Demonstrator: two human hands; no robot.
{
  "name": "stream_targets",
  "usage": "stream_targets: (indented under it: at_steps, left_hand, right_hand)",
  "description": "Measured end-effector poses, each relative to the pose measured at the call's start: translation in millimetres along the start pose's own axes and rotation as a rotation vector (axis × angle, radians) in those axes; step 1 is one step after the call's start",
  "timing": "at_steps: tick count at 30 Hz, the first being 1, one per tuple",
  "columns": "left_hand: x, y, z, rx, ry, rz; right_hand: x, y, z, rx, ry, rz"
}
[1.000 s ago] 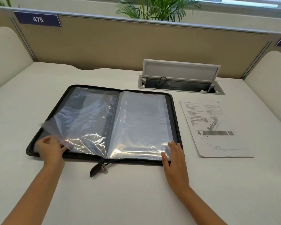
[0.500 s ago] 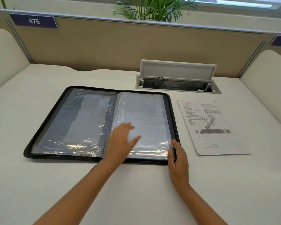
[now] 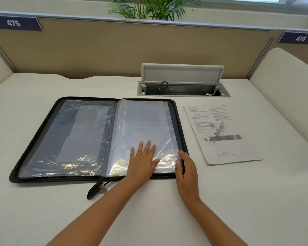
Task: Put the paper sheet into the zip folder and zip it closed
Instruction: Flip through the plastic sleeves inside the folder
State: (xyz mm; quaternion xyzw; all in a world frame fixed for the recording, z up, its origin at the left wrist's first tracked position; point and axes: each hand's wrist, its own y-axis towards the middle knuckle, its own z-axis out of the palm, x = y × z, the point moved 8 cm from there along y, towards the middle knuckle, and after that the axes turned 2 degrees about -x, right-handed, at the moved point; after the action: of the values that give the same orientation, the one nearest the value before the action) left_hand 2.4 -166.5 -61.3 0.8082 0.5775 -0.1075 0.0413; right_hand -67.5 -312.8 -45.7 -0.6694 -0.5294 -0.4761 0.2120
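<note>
Open zip folder [image 3: 43, 139] mid-desk [image 3: 149, 219], paper sheet [image 3: 220, 132] just right.
Cable box [image 3: 183, 89] behind both. Left hand [image 3: 142, 162] flat on right-side sleeves [image 3: 142, 125]; right hand [image 3: 187, 167] at folder's right edge; zipper pull [image 3: 96, 189] in front.

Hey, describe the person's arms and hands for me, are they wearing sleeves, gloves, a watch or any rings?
Both forearms are bare all the way to the bottom edge of the picture, so no sleeves show. The left hand and right hand wear no gloves. No watch, bracelet or ring is visible on either wrist or on the fingers that show. Nails look short and unpainted.
</note>
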Motion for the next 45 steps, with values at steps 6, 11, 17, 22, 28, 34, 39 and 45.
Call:
stream_targets:
  at_steps: [6, 11, 17, 22, 28, 34, 39, 45]
  left_hand:
    - [10.8, -6.1, -26.1, -0.134, -0.525, -0.054]
    - [63.3, -15.1, -57.9, -0.384, -1.107, -0.245]
    - [146.0, -46.6, -80.7, -0.742, -1.156, -0.557]
    - [200.9, -85.4, -77.1, -0.890, -1.200, -0.796]
    - [246.0, -121.1, -70.8, -1.064, -1.270, -0.985]
    - [228.4, -129.3, -86.6, -1.124, -0.979, -1.083]
    - [154.9, -84.5, -93.8, -0.861, -0.414, -0.600]
    - [62.9, -23.6, -48.8, -0.291, -0.288, -0.199]
  right_hand:
    - [-1.8, -0.1, 0.0, 0.002, 0.009, 0.012]
    - [-0.9, 0.2, 0.1, 0.003, 0.006, 0.006]
    - [-1.4, -0.1, 1.3, 0.011, -0.003, -0.004]
    - [-0.6, 0.0, 1.5, 0.017, -0.011, -0.011]
    - [-1.3, 0.0, 2.5, 0.022, -0.015, -0.014]
    - [-0.2, -0.4, 2.8, 0.030, -0.004, -0.002]
    - [1.8, -0.8, 1.5, 0.025, -0.012, -0.007]
    - [4.1, -0.6, 0.1, 0.013, -0.017, -0.002]
